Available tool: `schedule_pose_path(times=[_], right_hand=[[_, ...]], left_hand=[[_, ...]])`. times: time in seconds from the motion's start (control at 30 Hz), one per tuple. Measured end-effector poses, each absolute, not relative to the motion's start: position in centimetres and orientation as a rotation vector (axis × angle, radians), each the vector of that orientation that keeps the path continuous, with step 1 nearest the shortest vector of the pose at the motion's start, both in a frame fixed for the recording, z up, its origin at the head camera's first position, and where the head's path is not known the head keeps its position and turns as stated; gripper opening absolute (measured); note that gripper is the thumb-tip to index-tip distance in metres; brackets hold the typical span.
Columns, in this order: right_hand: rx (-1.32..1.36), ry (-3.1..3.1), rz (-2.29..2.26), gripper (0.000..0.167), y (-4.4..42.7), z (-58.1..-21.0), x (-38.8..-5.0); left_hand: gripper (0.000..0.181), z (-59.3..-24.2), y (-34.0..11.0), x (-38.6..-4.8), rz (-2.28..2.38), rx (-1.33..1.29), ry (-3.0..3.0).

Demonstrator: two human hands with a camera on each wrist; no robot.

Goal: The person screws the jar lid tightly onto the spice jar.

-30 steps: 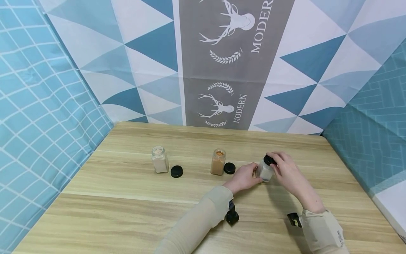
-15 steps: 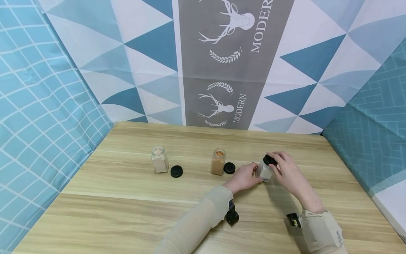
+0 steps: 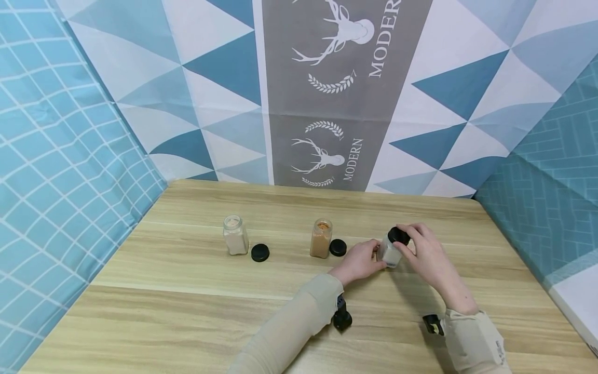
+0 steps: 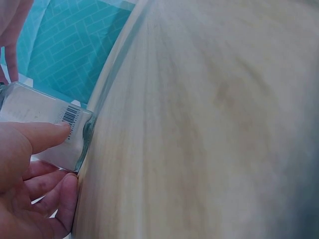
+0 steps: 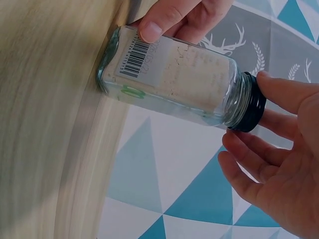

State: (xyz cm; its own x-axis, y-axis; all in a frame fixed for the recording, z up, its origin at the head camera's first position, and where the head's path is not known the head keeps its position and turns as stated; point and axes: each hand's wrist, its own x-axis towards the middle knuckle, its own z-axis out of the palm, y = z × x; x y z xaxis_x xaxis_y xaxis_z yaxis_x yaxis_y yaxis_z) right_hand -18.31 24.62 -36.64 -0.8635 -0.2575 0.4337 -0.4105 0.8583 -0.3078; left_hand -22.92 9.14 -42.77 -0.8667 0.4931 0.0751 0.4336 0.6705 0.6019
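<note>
A square glass jar [image 3: 390, 253] with pale contents and a barcode label stands on the table at the right. My left hand [image 3: 358, 263] grips its lower body; in the left wrist view the thumb of that hand [image 4: 35, 169] lies by the barcode. Its black lid [image 5: 250, 103] sits on the threaded neck, and my right hand [image 5: 279, 144] pinches the rim between thumb and fingers. In the head view the right hand [image 3: 427, 257] is above and right of the jar.
An uncapped jar of orange powder [image 3: 321, 240] stands left of my left hand, a black lid [image 3: 338, 248] beside it. Farther left are an uncapped pale jar [image 3: 235, 237] and another black lid [image 3: 260, 253]. Patterned cloth [image 3: 224, 93] hangs behind the table.
My right hand's fingers have shifted slightly around the lid, which looks turned a little to the right. The left hand and the other jars have not moved.
</note>
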Motion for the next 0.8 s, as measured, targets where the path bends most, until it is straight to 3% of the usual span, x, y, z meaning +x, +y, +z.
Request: schedule_pose_path(times=[0.8], right_hand=[[0.548, -2.557, 0.503, 0.037, 25.46, -36.75, -17.79]], left_hand=[[0.045, -42.64, 9.10, -22.83, 0.975, 0.765, 2.778]])
